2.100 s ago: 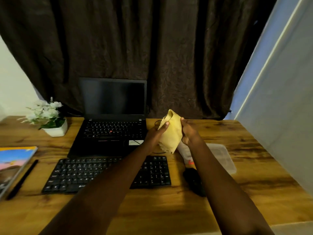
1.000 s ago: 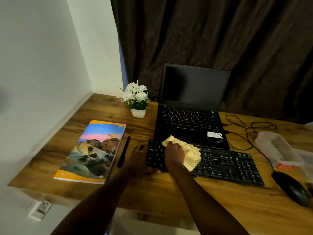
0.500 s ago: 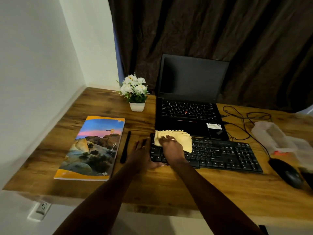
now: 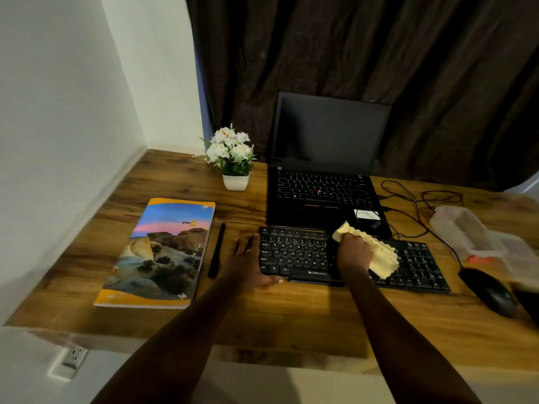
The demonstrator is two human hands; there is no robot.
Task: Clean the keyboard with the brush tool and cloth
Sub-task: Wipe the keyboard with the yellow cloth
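Note:
A black keyboard point(image 4: 294, 255) lies on the wooden desk point(image 4: 291, 310) in front of an open laptop. My right hand point(image 4: 354, 252) grips a bunched yellow cloth point(image 4: 382, 255) and presses it onto the middle of the keys. The cloth sticks out above and to the right of the hand. My left hand point(image 4: 248, 263) lies flat against the keyboard's left end, fingers straight, thumb along its front edge. A slim black pen-shaped tool point(image 4: 217, 249) lies on the desk just left of that hand.
The black laptop point(image 4: 320, 188) stands right behind the keyboard. A colourful book point(image 4: 166, 252) lies at the left and a small flower pot point(image 4: 234, 182) behind it. At the right are a black mouse point(image 4: 490, 293), a clear plastic container point(image 4: 466, 231) and loose cables point(image 4: 420, 199).
My right hand has slid the cloth from the keyboard's left part to its middle. My left hand stays at the keyboard's left end. The view has shifted slightly.

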